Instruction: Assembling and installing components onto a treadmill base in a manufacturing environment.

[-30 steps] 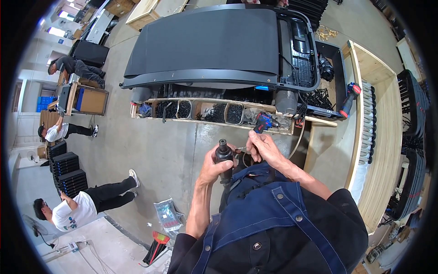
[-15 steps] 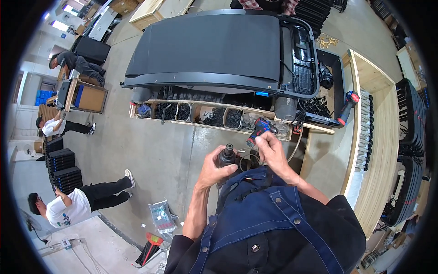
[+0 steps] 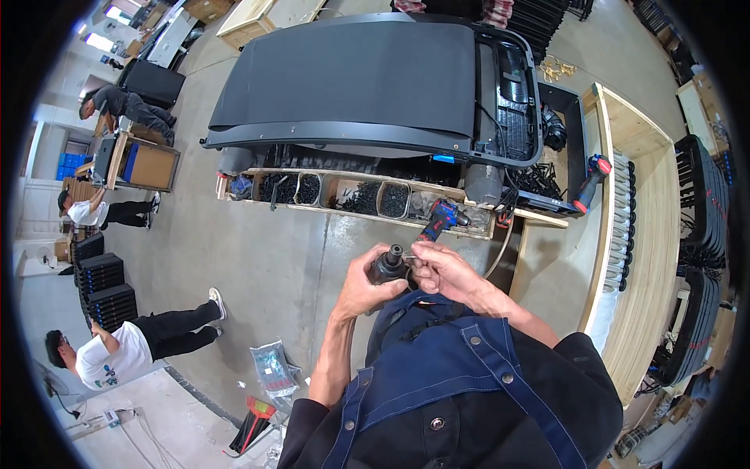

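Observation:
My left hand (image 3: 361, 288) is wrapped round a dark cylindrical power tool (image 3: 388, 267), whose narrow round nose points up toward me. Just right of that nose, my right hand (image 3: 447, 272) has its fingers curled and pinched together. A thin light piece shows at its fingertips, too small to name. Beyond my right hand, a blue and black cordless drill (image 3: 442, 217) with red marks leans at the edge of a wooden parts trough (image 3: 344, 209). Several compartments of the trough hold small black hardware.
A large black padded panel in a frame (image 3: 344, 78) lies across the bench ahead. Another cordless driver (image 3: 594, 181) rests by a wooden crate (image 3: 641, 234) on the right. A pale hose (image 3: 504, 254) hangs beside me. People (image 3: 117, 352) work at the left; a plastic bag (image 3: 273, 367) lies on the floor.
My right hand has moved left and down from the cordless drill to the nose of the dark tool. The drill now stands free of my hand. My left hand keeps its grip.

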{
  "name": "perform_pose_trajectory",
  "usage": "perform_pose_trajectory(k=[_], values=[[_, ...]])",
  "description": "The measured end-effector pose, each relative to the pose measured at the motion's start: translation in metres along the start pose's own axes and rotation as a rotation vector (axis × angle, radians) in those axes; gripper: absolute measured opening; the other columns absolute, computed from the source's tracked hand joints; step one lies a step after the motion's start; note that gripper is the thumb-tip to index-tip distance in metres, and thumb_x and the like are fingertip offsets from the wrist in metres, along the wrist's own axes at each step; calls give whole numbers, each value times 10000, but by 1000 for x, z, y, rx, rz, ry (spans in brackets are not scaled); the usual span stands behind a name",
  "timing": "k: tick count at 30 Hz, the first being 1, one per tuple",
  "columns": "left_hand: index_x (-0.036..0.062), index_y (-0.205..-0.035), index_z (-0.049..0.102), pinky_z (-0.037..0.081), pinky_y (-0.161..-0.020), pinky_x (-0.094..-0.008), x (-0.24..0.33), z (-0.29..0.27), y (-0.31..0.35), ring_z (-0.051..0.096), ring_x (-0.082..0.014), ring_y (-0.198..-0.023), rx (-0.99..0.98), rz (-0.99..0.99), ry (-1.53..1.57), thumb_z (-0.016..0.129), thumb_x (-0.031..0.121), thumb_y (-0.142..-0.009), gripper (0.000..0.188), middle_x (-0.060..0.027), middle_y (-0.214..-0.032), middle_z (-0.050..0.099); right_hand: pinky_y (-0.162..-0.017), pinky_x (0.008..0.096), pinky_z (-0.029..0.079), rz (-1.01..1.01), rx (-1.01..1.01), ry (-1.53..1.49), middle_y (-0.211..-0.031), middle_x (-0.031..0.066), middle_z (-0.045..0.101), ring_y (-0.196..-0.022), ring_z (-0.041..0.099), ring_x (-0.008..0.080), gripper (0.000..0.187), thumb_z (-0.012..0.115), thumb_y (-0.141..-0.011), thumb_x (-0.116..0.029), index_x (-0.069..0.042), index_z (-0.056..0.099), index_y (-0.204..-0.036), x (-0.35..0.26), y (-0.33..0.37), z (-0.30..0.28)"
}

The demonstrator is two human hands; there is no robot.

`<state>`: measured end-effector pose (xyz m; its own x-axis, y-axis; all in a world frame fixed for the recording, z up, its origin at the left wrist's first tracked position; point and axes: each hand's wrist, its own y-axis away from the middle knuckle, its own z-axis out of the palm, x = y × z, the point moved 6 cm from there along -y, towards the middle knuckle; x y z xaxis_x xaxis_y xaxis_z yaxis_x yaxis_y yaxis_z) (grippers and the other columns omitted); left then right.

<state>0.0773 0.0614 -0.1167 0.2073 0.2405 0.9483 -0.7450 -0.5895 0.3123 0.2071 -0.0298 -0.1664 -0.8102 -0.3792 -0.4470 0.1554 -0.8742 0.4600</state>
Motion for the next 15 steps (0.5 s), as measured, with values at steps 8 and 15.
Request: perform_pose_trajectory(k=[8,15], values=[[44,-1150,678,467,-762,-246,2,3,-3,558,-79,-833,12,32,15,874,267,-709,531,23,-943,603,-495,238,303,161,-109,-263,-795,-28,501,-645,448,81,208,599,-1065,-315,-115,557,-1025,3,5,-4],[-6,-1166,651,491,-907,-292,-6,-2,-10,593,-117,-976,-19,-19,10,846,137,-743,488,-24,-1056,637,-579,219,484,-265,182,334,-946,20,603,-701,600,97,264,721,-988,-210,-63,632,-1189,-35,22,-7]])
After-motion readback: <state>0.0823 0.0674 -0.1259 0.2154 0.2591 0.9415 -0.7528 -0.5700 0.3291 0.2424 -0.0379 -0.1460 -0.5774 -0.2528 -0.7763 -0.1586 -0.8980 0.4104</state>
